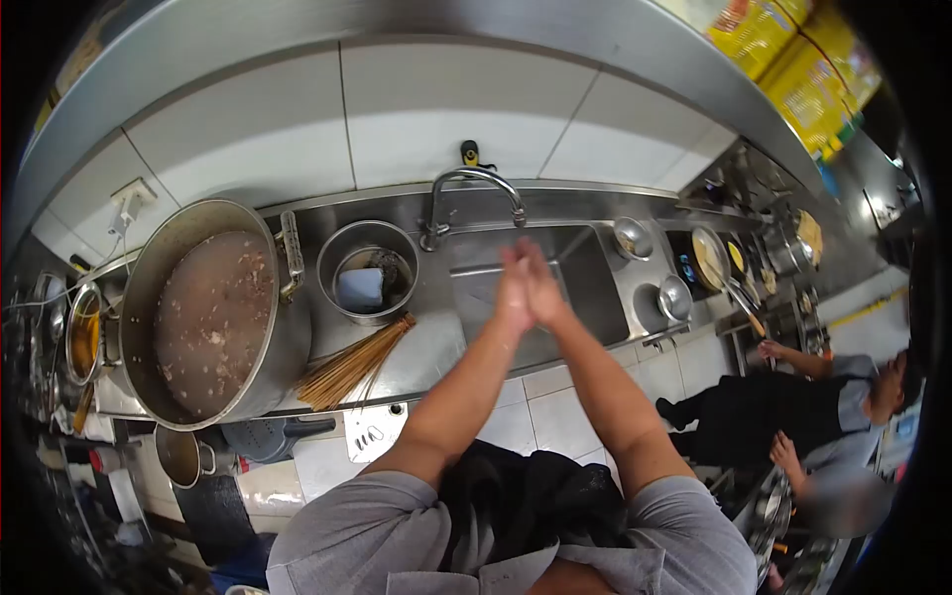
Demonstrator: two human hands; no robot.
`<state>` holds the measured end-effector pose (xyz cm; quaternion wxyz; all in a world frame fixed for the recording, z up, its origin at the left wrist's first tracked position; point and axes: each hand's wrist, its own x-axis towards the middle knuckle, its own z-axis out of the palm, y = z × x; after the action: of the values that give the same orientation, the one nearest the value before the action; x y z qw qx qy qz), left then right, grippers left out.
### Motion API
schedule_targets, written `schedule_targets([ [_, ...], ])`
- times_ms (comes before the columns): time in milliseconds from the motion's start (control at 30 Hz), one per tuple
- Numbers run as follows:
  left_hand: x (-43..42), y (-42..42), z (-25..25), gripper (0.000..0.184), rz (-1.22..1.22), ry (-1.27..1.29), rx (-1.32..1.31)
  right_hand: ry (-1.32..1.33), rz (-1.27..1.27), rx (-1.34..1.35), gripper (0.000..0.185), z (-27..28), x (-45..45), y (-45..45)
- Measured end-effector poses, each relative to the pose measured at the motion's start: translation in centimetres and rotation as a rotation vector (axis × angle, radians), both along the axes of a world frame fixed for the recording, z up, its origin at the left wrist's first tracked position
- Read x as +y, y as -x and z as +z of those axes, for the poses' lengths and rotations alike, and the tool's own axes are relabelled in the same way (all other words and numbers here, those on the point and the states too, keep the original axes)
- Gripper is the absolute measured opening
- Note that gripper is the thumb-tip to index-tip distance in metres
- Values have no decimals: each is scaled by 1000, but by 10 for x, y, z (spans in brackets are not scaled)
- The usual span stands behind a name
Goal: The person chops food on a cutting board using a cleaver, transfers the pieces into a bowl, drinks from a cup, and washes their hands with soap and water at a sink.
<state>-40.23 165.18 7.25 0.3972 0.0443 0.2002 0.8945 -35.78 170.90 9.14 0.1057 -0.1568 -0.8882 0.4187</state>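
Observation:
My left hand and my right hand are pressed palm to palm over the steel sink. Their fingers look stretched out and point toward the wall, a little blurred, and nothing shows between them. Just beyond the fingertips is the spout of a curved faucet. I cannot make out a stream of water. Left of the sink, a steel pot holds a blue-grey sponge and a dark scouring pad. A bundle of thin wooden sticks lies on the counter near my left forearm.
A large pot of cloudy liquid with meat bits stands at the left. Two metal bowls sit right of the sink. Farther right, a co-worker in a dark apron reaches toward a frying pan.

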Motion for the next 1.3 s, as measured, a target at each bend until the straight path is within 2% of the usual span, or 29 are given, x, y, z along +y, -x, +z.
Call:
schedule_targets([
  [33, 8, -10, -10, 100, -128, -64, -13, 13, 23, -3, 70, -5, 13, 5],
  [67, 12, -6, -23, 100, -106, -56, -15, -4, -85, 2, 66, -9, 24, 12],
  [100, 18, 0, -34, 91, -100, -1, -39, -25, -194, 8, 62, -10, 34, 21],
  [167, 33, 26, -38, 83, -50, 41, -72, -66, -94, 41, 64, -18, 40, 37],
  [267, 29, 54, -50, 57, 333, 210, -132, -129, 119, 149, 69, -48, 15, 34],
  [300, 30, 48, -52, 57, 371, 214, -136, -133, 169, 173, 70, -55, 24, 41],
  [333, 32, 33, -55, 57, 240, 210, -190, -135, 220, 196, 71, -62, 34, 48],
  [367, 32, 18, -56, 56, 106, 201, -242, -1, 130, 82, 66, -82, 65, 63],
  [400, 26, 6, -56, 56, 133, 206, -240, 126, 41, -33, 62, -99, 86, 81],
  [467, 2, -10, -58, 49, 45, 205, 15, 218, 115, -118, 61, -125, 98, 109],
  [500, -6, -4, -61, 49, 64, 207, 17, 295, 170, -207, 61, -129, 102, 122],
  [533, -16, 1, -67, 42, 145, 303, 39, 578, 244, -240, 56, -109, 87, 132],
  [567, -26, 4, -74, 37, 224, 402, 56, 582, 258, -244, 56, -94, 71, 143],
  [600, -34, 8, -81, 37, 242, 407, 52, 731, 206, -241, 48, -80, 55, 156],
  [633, -41, 15, -87, 27, 200, 597, 66, 877, 156, -238, 41, -71, 41, 166],
  [667, -44, 21, -94, 20, 154, 788, 78, 880, 176, -242, 41, -67, 30, 171],
  [733, -41, 25, -113, 22, 253, 842, 74, 1148, 199, -238, 24, -65, 17, 175],
  [800, -37, 19, -123, 23, 345, 891, 63, 1042, 286, -335, 20, -85, 23, 161],
  [900, -19, 12, -103, 20, 526, 740, -39, 874, 401, -534, 21, -106, 49, 145],
  [967, 3, 11, -53, 30, 448, 587, -369, 886, 300, -421, 22, -119, 62, 143],
  [1000, 16, 17, -53, 30, 447, 581, -374, 908, 96, -379, 17, -116, 60, 140],
  [1033, 32, 28, -61, 38, 460, 455, -360, 902, 94, -380, 17, -113, 58, 134],
  [1067, 48, 38, -69, 46, 464, 327, -349, 910, 51, -235, 18, -113, 56, 125],
  [1100, 63, 55, -92, 45, 477, 299, -307, 914, 5, -89, 21, -112, 53, 113],
  [1133, 76, 74, -130, 45, 497, 410, -176, 959, -42, -99, 35, -104, 47, 101],
  [1167, 94, 97, -177, 45, 525, 629, 9, 948, -50, -102, 35, -100, 40, 84],
  [1233, 133, 132, -259, 45, 579, 1145, 393, 388, -84, -5, 49, -88, 29, 52],
  [1267, 150, 141, -266, 44, 683, 991, 396, 674, -189, -80, 62, -65, 21, 43],
  [1300, 143, 130, -235, 46, 632, 869, 333, 672, -195, -81, 62, -54, 24, 44],
])
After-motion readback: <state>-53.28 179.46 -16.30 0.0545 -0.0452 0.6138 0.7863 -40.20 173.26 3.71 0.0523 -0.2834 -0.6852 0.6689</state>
